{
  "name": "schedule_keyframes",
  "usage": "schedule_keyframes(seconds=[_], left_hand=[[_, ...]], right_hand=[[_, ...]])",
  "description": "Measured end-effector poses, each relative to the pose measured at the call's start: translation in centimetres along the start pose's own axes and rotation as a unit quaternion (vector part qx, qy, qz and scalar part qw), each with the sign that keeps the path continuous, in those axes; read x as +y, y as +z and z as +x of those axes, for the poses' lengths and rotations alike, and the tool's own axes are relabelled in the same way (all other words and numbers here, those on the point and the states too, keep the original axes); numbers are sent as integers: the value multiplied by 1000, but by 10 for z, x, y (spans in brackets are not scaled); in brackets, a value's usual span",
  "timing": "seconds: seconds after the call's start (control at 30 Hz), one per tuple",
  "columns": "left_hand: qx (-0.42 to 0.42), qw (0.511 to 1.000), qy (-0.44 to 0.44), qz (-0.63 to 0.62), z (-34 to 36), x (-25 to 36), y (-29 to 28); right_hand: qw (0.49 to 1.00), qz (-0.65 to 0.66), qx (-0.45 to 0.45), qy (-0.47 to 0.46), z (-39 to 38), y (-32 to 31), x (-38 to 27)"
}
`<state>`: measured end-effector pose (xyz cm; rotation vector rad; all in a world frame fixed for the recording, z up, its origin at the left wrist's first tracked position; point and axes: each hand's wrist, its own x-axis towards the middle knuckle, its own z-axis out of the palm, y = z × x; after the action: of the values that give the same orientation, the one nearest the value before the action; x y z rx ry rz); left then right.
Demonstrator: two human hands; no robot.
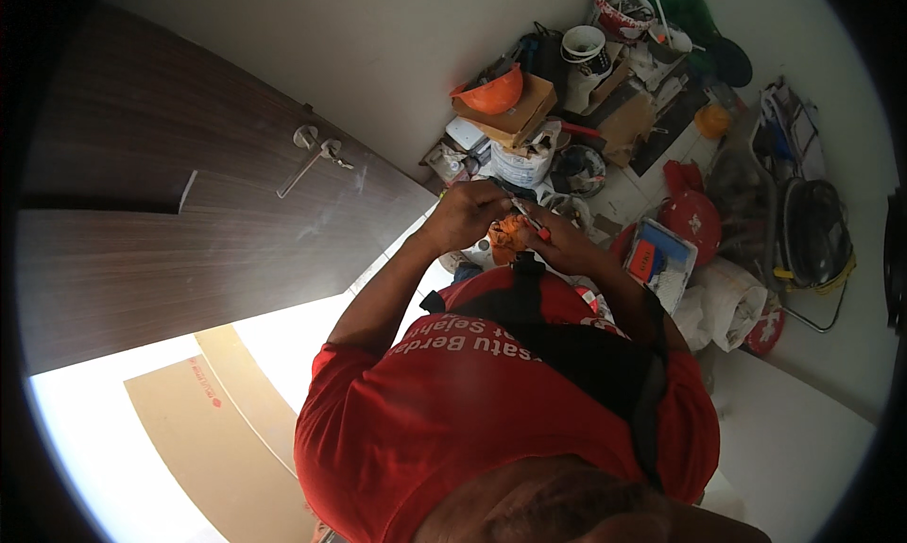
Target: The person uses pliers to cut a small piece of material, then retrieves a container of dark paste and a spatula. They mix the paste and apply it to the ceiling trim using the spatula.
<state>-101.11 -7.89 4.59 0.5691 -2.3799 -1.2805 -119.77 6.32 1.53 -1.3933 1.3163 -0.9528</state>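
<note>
My left hand (465, 214) is held in front of my chest, its fingers pinched together near the metal end of a small tool. What these fingers hold, if anything, is too small to make out. Close beside it, my right hand (567, 244) is closed round the small red-handled tool (541, 230), whose pale metal tip points toward the left hand. The exact kind of tool does not show. Just below and between the hands appears a crumpled orange cloth-like thing (507, 236), and I cannot tell whether either hand touches it.
A dark wooden door (236, 194) with a metal lever handle (300, 172) stands at the left. Ahead are an orange hard hat (493, 92) on a cardboard box (529, 116), buckets (584, 44) and clutter. A red round container (692, 224) and a white sack (732, 302) lie at the right.
</note>
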Motion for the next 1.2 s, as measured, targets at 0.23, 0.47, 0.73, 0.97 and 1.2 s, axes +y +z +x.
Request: schedule_keyframes(seconds=[0.23,0.47,0.73,0.97,1.2], left_hand=[[-68,986,-103,-115,-3,4,-2],[-76,985,-117,-100,-7,3,1],[-90,983,-134,-88,-8,4,3],[-79,984,-126,-95,-5,1,10],[-82,984,-101,-119,-7,-5,13]], right_hand=[[999,2,-31,28,-2,-1,13],[998,-16,-67,11,-6,-10,-1],[995,-22,-88,39,-8,-8,5],[997,-30,-70,17,-10,-4,17],[998,-30,-56,12,-9,0,15]])
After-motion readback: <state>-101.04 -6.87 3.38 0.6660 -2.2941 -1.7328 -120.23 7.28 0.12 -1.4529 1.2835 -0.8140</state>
